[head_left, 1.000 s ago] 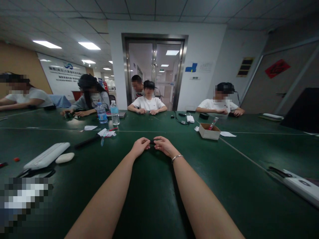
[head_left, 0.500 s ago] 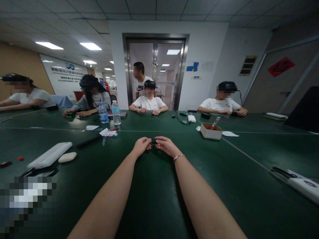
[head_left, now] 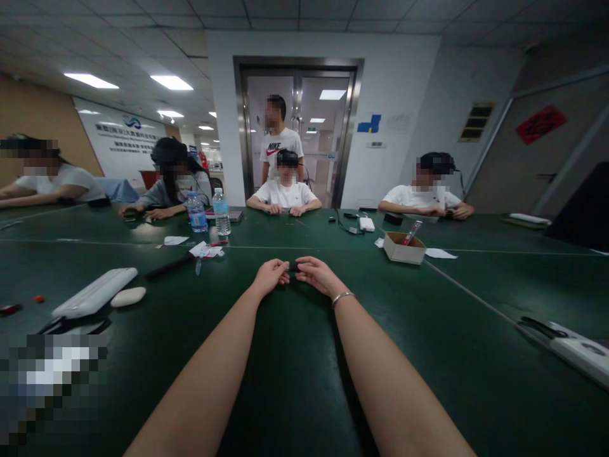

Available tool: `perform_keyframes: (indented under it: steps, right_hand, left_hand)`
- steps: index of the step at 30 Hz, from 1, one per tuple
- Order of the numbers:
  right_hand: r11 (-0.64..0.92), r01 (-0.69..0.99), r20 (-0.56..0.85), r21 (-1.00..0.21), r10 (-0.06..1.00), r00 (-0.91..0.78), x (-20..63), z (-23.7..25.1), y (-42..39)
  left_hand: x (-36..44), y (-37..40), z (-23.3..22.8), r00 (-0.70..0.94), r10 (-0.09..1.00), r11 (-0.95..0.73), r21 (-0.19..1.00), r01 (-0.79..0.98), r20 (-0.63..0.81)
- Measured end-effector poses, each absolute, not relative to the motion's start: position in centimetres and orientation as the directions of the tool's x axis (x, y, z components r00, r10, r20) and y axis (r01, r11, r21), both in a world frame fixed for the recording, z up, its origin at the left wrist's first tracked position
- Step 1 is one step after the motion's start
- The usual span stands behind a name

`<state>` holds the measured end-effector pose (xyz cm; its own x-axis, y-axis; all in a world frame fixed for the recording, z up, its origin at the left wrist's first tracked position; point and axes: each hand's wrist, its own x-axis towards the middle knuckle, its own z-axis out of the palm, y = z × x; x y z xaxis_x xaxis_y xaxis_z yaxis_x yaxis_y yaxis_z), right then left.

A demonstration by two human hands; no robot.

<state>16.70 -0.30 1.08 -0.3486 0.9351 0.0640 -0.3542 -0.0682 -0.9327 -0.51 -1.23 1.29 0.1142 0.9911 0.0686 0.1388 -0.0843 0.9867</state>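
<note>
Both my arms reach forward over the dark green table. Between my fingertips is a small dark object, too small and too covered to name. My left hand pinches its left end with the fingers curled. On the other end, the thumb and fingers of my right hand are closed, with a silver bangle at that wrist. The fingers hide most of the object, which sits just above or on the tabletop; I cannot tell which.
To the left lie a white case, a pale rounded object and a long black object. Two water bottles stand beyond. An open box is at the right. Several people in headsets sit around the table; another person stands behind.
My hands keep their hold on the small dark object, almost unmoved. The standing person across the table has straightened up and shifted right. My view has tilted slightly.
</note>
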Motion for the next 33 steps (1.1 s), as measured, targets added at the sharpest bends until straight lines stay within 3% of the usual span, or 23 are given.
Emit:
perform_keyframes:
  steps: [8, 17, 29, 33]
  right_hand:
    - [-0.063, -0.357, 0.084, -0.932, 0.920, -0.382, 16.84, 0.89, -0.16]
    - [-0.073, -0.340, 0.074, -0.938, 0.914, -0.399, 16.92, 1.10, -0.30]
    - [-0.094, -0.331, 0.019, -0.939, 0.947, -0.322, 16.48, 1.33, -0.27]
    - [-0.096, -0.329, 0.017, -0.939, 0.946, -0.324, 16.50, 1.38, -0.32]
  left_hand:
    - [-0.72, -0.81, 0.85, 0.149, 0.987, -0.094, 0.976, 0.198, 0.065]
    - [-0.67, -1.63, 1.23, 0.149, 0.984, -0.152, 0.912, 0.381, 0.102]
    - [-0.56, -1.41, 0.96, 0.143, 0.973, -0.209, 0.954, 0.213, 0.181]
    - [-0.44, -1.40, 1.07, 0.158, 0.977, -0.169, 0.968, 0.184, 0.140]
